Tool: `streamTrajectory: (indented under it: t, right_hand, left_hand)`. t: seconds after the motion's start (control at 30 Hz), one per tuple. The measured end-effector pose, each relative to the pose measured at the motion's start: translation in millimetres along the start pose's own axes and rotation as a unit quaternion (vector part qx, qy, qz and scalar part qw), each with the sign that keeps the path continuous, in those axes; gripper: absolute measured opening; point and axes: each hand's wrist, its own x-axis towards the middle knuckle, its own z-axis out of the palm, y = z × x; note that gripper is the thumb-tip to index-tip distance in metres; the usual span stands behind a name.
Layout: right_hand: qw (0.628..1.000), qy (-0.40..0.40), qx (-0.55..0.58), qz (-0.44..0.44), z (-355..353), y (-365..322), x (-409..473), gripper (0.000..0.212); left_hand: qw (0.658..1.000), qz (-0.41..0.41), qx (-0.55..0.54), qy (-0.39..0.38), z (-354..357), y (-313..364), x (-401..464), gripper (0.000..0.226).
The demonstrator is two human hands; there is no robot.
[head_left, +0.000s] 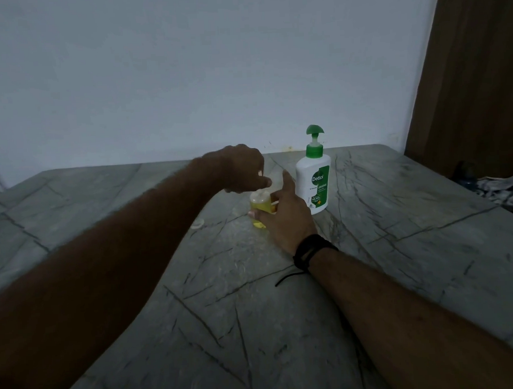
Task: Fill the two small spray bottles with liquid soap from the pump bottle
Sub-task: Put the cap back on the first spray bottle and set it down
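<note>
A small clear spray bottle (260, 206) with yellow liquid stands on the grey marble table (399, 261). My right hand (285, 219) grips its body from the right, index finger pointing up. From above, my left hand (242, 170) pinches the bottle's clear top. Behind and to the right stands the white pump bottle (314, 181) with a green pump head, upright and untouched. My hands hide whether a second small bottle stands behind the first.
A small clear cap or ring (197, 225) lies on the table left of the bottle. A white wall rises behind the table. A brown wooden panel (473, 82) and crumpled cloth (502, 189) are at the far right.
</note>
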Motion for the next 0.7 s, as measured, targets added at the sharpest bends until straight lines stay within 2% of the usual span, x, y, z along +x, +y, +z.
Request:
streamTrajectory:
  t: [0.07,0.13,0.2,0.27,0.3,0.4,0.43,0.53,0.63,0.7]
  right_hand:
    - [1.000,-0.001,-0.002,-0.004,0.1,-0.7,-0.6,0.105]
    - [1.000,0.001,-0.006,-0.004,0.0,-0.3,-0.2,0.104]
    - [1.000,0.003,-0.006,-0.003,0.7,0.3,1.0,0.105]
    - [1.000,0.001,-0.006,0.000,1.4,0.0,1.4,0.106]
    - [1.000,-0.001,-0.006,0.003,1.3,-0.1,1.2,0.106]
    - [1.000,-0.004,-0.006,0.001,1.0,-0.3,0.1,0.106]
    - [1.000,-0.004,-0.008,0.000,1.2,0.0,-0.1,0.105]
    - [1.000,0.000,-0.006,-0.001,1.8,0.7,0.0,0.105]
    - [1.000,-0.004,-0.006,0.004,1.6,-0.1,0.2,0.106]
    - [1.000,-0.002,-0.008,0.005,1.3,-0.1,0.4,0.105]
  left_hand:
    - [0.999,0.031,-0.035,-0.024,-1.4,2.7,-2.3,0.019]
    - [0.997,0.047,-0.055,-0.035,-4.7,7.6,-7.1,0.027]
    - [0.998,0.035,-0.041,-0.010,-3.8,6.9,-6.4,0.025]
    - [1.000,-0.006,0.002,0.013,-0.8,1.7,-2.7,0.049]
    - [1.000,-0.015,0.007,0.005,-0.5,0.0,-2.3,0.053]
    - [0.999,0.030,-0.030,-0.026,-0.1,1.3,-3.5,0.024]
    - [0.998,0.041,-0.040,-0.035,-1.1,2.8,-5.5,0.023]
    - [0.998,0.044,-0.043,-0.002,1.4,1.3,-7.1,0.030]
    - [1.000,-0.003,0.020,0.010,8.6,-3.8,-1.8,0.060]
    - [1.000,0.002,0.017,0.019,13.5,-4.6,1.5,0.058]
